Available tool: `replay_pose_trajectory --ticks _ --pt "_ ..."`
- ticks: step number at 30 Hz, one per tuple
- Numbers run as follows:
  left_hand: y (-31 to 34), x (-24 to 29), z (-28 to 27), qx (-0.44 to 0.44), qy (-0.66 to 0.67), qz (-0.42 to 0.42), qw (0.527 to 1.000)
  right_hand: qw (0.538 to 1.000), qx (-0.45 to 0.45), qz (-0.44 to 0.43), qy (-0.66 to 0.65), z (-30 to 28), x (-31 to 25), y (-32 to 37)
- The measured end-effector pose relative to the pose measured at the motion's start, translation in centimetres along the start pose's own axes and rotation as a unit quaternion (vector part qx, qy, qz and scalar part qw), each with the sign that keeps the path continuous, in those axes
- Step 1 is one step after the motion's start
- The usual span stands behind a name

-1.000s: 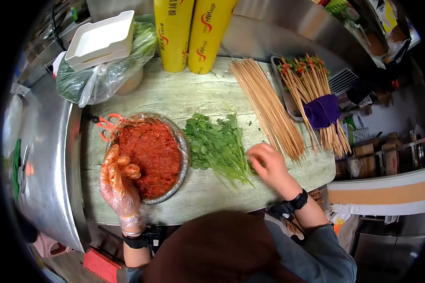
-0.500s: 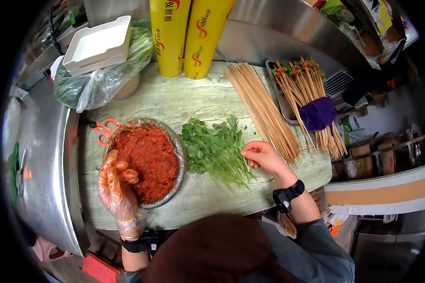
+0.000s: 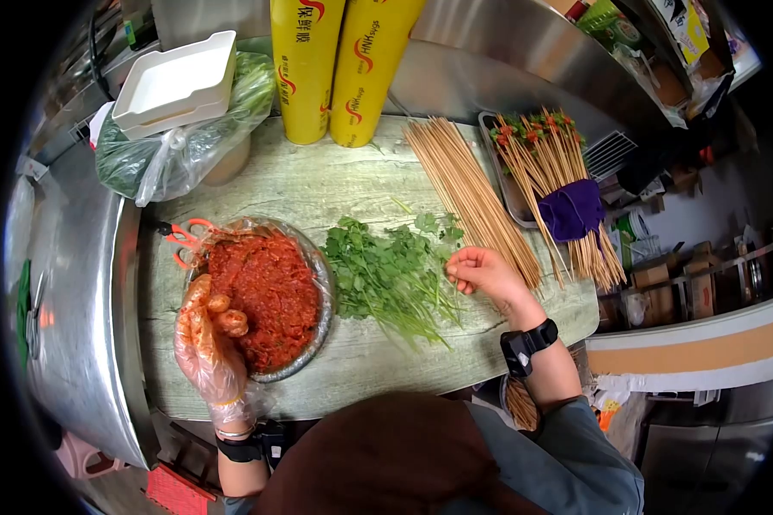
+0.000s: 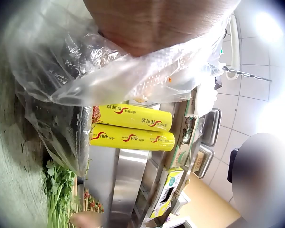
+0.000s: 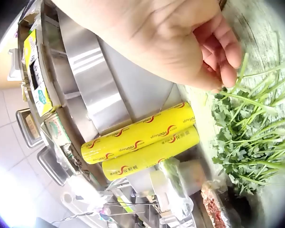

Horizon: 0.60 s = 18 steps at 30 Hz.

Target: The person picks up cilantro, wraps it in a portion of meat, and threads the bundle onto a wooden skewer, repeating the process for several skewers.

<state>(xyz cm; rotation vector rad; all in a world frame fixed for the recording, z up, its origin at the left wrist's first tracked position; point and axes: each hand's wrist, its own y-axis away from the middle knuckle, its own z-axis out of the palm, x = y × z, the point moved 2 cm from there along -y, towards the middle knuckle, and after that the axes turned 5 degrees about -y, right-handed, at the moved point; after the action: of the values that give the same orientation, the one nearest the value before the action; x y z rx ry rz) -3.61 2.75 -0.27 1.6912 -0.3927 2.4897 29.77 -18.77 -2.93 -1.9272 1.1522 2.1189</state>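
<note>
As the right hand [image 3: 491, 279] pinches a herb stem [image 5: 242, 71] right of centre, the left hand [image 3: 210, 343] curls loosely. Lower left, it borders the bowl [image 3: 327, 296].

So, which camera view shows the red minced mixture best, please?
The head view: the red minced mixture lies nearly whole there, seen from above. The right wrist view catches only a strip at its bottom edge; the left wrist view, a small patch beside the yellow rolls.

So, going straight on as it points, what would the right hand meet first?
Most likely the leafy greens, whose stems lie at the fingertips of the right hand; exact depth is unclear.
</note>
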Motion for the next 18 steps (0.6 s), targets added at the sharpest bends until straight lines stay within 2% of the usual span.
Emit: replay_pose_trajectory --ticks 4,7,10,13,16,18 --pt "0.1 -0.1 -0.1 0.007 -0.005 0.002 1.0 0.999 0.004 -0.039 0.008 0.5 -2.1 1.2" --pt "-0.1 -0.1 0.1 -0.013 0.002 0.009 1.0 0.992 0.018 -0.019 0.127 0.0 -0.7 0.5" --pt "0.0 -0.1 -0.2 -0.013 0.008 0.003 1.0 0.995 0.018 -0.022 0.093 0.0 -0.5 0.3" --pt "0.0 -0.2 -0.2 -0.013 0.013 -0.01 1.0 0.991 0.018 -0.033 0.132 0.5 0.1 -0.3" --pt "0.0 -0.2 -0.2 -0.011 0.003 -0.007 1.0 0.964 0.038 -0.036 0.259 1.2 0.1 -0.9" --pt "0.0 -0.1 -0.3 -0.012 -0.012 -0.012 1.0 0.963 0.038 -0.071 0.258 1.2 0.6 -1.5"
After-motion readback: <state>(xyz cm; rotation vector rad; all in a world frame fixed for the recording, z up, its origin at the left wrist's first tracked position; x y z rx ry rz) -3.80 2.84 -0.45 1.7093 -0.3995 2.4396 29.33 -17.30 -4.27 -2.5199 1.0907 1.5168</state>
